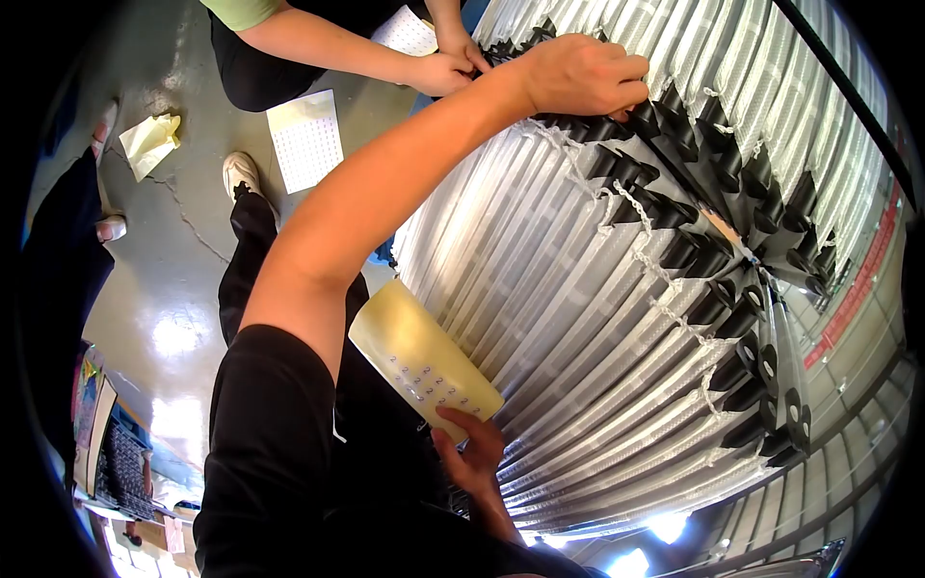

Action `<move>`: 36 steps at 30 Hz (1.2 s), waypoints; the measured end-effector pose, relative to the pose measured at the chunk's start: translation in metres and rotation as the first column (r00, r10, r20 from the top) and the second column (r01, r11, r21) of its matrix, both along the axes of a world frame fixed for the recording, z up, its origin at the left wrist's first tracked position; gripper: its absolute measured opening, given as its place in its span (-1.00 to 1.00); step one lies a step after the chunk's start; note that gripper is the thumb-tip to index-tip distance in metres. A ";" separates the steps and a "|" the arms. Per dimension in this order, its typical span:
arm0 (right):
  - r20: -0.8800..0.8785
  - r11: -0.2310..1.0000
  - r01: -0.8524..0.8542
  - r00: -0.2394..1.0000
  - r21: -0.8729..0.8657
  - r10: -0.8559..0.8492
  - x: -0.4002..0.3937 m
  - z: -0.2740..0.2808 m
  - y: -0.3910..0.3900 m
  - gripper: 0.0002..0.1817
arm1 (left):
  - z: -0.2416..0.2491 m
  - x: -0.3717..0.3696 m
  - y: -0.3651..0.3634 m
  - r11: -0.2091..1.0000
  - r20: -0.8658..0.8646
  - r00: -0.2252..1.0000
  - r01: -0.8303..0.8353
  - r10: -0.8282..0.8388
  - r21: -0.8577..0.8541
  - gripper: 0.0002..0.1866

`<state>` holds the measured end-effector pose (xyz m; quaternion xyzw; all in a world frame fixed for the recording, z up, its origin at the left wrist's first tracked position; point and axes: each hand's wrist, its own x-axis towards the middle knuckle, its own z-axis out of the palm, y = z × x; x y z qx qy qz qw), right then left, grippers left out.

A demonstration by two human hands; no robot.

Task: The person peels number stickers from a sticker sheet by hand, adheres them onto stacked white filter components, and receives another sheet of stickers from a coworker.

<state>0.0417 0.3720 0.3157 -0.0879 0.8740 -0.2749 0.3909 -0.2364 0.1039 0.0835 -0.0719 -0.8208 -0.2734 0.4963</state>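
My left hand (586,77) reaches to the top, its fingers curled together over the black ends (626,169) of long white wrapped bundles (540,260). What its fingertips hold is hidden. Lower down, my right hand (472,448) grips the lower edge of a curved pale yellow sheet (424,352) printed with rows of small blue "2" marks. The sheet lies against the left side of the bundles. Twisted white ties (665,279) run across the bundles near their black ends.
A co-worker's hands (453,67) are close together left of my left hand. On the grey floor (193,241) lie a printed sheet (305,142) and crumpled yellow paper (149,144). Another person's dark-clothed leg (63,260) stands at left. A black bar (848,87) crosses the upper right.
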 end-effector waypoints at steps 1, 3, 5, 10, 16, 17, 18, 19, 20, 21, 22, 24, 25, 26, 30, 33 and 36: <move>-0.005 1.000 -0.006 1.000 -0.001 0.006 0.000 0.000 0.000 -0.69 | 0.001 0.000 0.000 0.999 -0.005 0.999 0.043 -0.043 0.032 -0.73; -0.011 1.000 -0.013 1.000 -0.003 0.013 -0.001 0.001 -0.001 -0.69 | 0.002 0.001 0.000 0.999 -0.001 1.000 0.022 -0.022 0.023 -0.73; 0.021 1.000 0.002 1.000 0.024 -0.003 -0.002 0.002 0.000 -0.68 | 0.001 0.001 0.001 1.000 0.006 1.000 0.003 -0.003 0.017 -0.72; 0.008 1.000 -0.015 1.000 0.026 0.015 -0.003 0.001 -0.002 -0.68 | -0.001 0.000 0.003 0.999 -0.018 0.999 -0.037 0.038 0.034 -0.73; 0.006 0.999 -0.013 1.000 0.031 0.013 -0.003 0.001 -0.005 -0.69 | -0.004 -0.001 0.003 0.974 0.060 0.997 -0.055 0.043 0.218 -0.69; 0.002 0.999 -0.020 1.000 0.028 0.019 -0.004 0.001 -0.006 -0.69 | -0.005 -0.001 0.003 0.974 0.062 0.997 -0.054 0.042 0.218 -0.69; 0.002 0.999 -0.019 1.000 0.028 0.019 -0.004 0.001 -0.006 -0.69 | -0.005 -0.001 0.003 0.976 0.079 0.996 -0.055 0.039 0.210 -0.69; 0.000 1.000 -0.021 1.000 0.021 0.021 -0.004 0.001 -0.006 -0.69 | -0.005 -0.001 0.003 0.978 0.096 0.995 -0.054 0.035 0.202 -0.69; -0.001 1.000 -0.022 1.000 0.013 0.022 -0.004 0.001 -0.006 -0.69 | -0.005 -0.001 0.002 0.978 0.096 0.995 -0.053 0.034 0.202 -0.69; -0.001 1.000 -0.020 1.000 0.012 0.020 -0.004 0.001 -0.006 -0.69 | -0.005 0.000 0.001 0.980 0.106 0.994 -0.045 0.024 0.196 -0.69; -0.001 1.000 -0.023 1.000 0.008 0.023 -0.004 0.001 -0.006 -0.69 | -0.004 0.001 0.000 0.981 0.116 0.993 -0.036 0.014 0.189 -0.69; 0.002 1.000 -0.024 1.000 0.003 0.024 -0.002 0.001 -0.007 -0.68 | -0.003 0.002 0.000 0.981 0.132 0.991 -0.034 0.009 0.189 -0.69; 0.013 1.000 -0.015 1.000 -0.003 0.015 -0.002 0.002 -0.008 -0.69 | -0.002 0.002 0.000 0.981 0.145 0.989 -0.036 0.008 0.189 -0.69; 0.024 1.000 -0.005 1.000 -0.007 0.005 -0.001 0.002 -0.009 -0.69 | -0.002 0.001 0.000 0.982 0.146 0.989 -0.033 0.006 0.188 -0.69; 0.020 1.000 -0.026 0.999 -0.010 0.026 -0.001 0.008 -0.012 -0.70 | 0.001 0.003 -0.001 0.983 0.151 0.989 -0.030 0.002 0.184 -0.69; 0.019 0.999 0.018 1.000 -0.032 -0.017 0.002 0.009 -0.008 -0.70 | 0.003 0.005 -0.002 0.984 0.159 0.987 -0.028 0.000 0.175 -0.69; 0.005 0.999 0.002 1.000 -0.038 -0.002 0.006 0.008 -0.004 -0.71 | 0.002 0.005 -0.002 0.985 0.170 0.985 -0.024 -0.006 0.172 -0.68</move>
